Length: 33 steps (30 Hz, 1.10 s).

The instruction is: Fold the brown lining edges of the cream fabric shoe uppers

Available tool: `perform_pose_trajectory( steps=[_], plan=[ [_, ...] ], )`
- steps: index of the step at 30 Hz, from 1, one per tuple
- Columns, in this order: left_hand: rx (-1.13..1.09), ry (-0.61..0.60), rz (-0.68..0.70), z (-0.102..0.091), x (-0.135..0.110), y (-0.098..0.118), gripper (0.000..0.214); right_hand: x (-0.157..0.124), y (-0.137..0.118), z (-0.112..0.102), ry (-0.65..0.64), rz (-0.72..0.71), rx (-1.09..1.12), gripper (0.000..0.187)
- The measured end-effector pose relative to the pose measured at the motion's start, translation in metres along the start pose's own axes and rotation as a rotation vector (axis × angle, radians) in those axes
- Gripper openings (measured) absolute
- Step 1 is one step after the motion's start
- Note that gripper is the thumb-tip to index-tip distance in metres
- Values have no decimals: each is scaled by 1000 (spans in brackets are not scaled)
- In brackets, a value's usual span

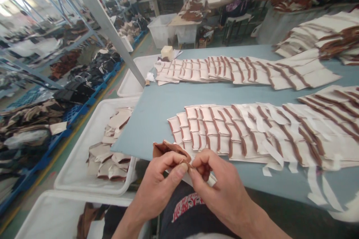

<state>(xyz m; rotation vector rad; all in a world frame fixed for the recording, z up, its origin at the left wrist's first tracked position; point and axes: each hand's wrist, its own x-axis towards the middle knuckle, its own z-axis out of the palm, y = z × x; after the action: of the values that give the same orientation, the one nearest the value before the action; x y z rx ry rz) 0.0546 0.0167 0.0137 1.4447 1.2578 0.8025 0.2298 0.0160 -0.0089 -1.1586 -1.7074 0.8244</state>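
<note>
Brown cloth (pixel 165 148) sits around 6 o'clock in view, left hand (pixel 158 183) and right hand (pixel 221 179) both pinching its edge super close together; overlapping pieces (pixel 221 142) line the table (pixel 157 101), 2 o'clock from them.

The one view looked out from my head, forward and steeply down across the blue table (pixel 157 99). It sat close above the table's near edge, where my left hand (pixel 159 181) and my right hand (pixel 221 183) came up large, with my dark apron (pixel 174 224) just below that edge. It was wide enough to take in a white tub (pixel 75 173) left of the table and a pale bin (pixel 159 31) well beyond its far edge, both smaller with distance, while the table's right end ran out of frame.
</note>
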Motion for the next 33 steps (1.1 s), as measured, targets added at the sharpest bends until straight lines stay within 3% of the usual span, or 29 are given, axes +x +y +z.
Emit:
perform_pose_trajectory(
  steps=[5,11,18,22,29,33],
  plan=[
    [132,-34,43,-5,-6,8,29,10,8,-24,-140,-140,113,6],
    [17,-102,162,-13,-5,13,42,38,2,-43,-384,-362,246,13],
    [-204,-122,161,-11,-10,-3,40,49,-8,-47,-487,-449,149,18],
    [-286,-128,226,-10,-12,-6,35,48,-8,-50,-514,-481,84,18],
    [-258,-154,287,-9,-4,0,33,48,-11,-56,-491,-623,-186,33],
    [-210,-178,307,-9,2,3,33,50,-21,-66,-522,-658,-309,29]
  ],
)
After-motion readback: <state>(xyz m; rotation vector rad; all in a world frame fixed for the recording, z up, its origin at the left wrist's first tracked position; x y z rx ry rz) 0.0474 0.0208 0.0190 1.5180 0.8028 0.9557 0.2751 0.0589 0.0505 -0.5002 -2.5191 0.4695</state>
